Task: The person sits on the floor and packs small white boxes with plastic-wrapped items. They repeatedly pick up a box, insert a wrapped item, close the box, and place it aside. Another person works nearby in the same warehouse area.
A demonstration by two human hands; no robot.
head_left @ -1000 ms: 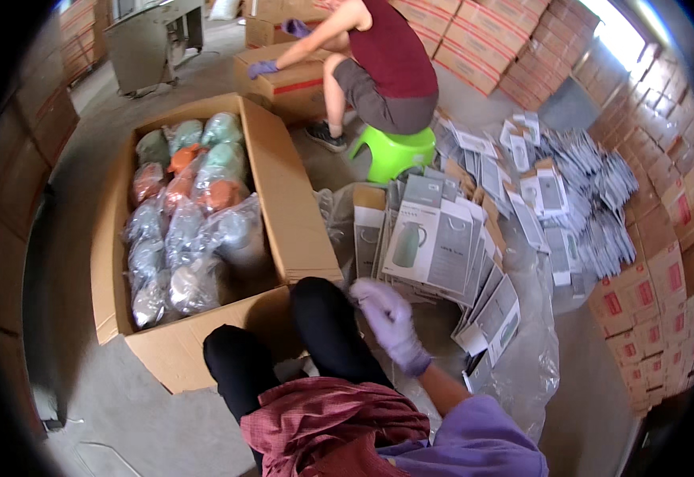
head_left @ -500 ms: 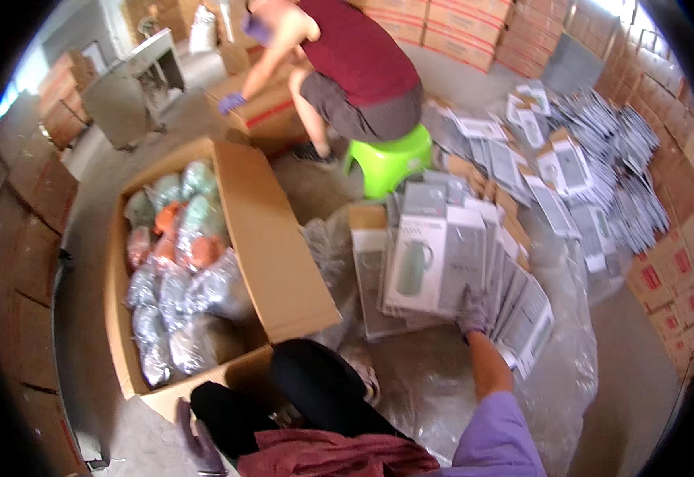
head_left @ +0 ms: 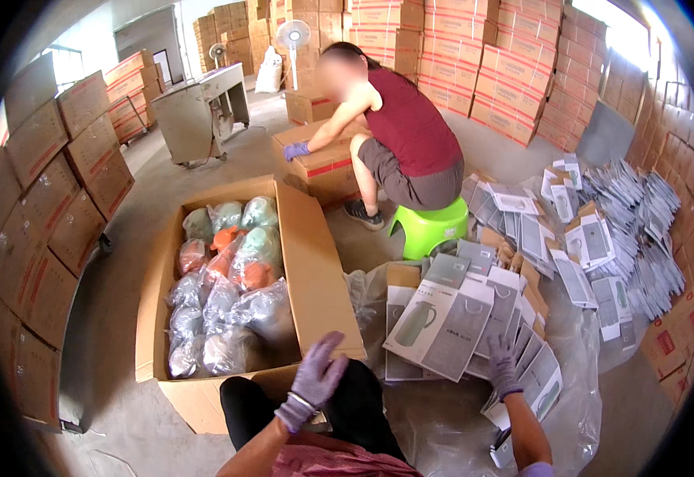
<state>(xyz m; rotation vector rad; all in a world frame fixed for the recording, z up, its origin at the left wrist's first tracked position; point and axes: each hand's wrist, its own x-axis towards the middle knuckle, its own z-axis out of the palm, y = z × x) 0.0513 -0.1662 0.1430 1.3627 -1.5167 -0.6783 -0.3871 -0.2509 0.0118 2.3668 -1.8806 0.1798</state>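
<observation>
Both hands sit elsewhere than in the earlier frame: the left hand (head_left: 315, 383), there at the lower-left edge, is now up by the near end of the open carton's flap (head_left: 315, 274), and the right hand (head_left: 505, 372), there at the lower corner of the front printed box (head_left: 442, 326), is now farther along the fanned boxes (head_left: 539, 374). The front printed box lies on top of that pile, left of the right fingers and reaching beyond them, its right edge near them; its long axis slants away from the person and toward the right. Clearly the right hand is nearer, the left well apart across a gap. Left fingers spread loosely, holding nothing; right fingers stretch forward over the fan, and whether they pinch, press or merely touch, I cannot tell
</observation>
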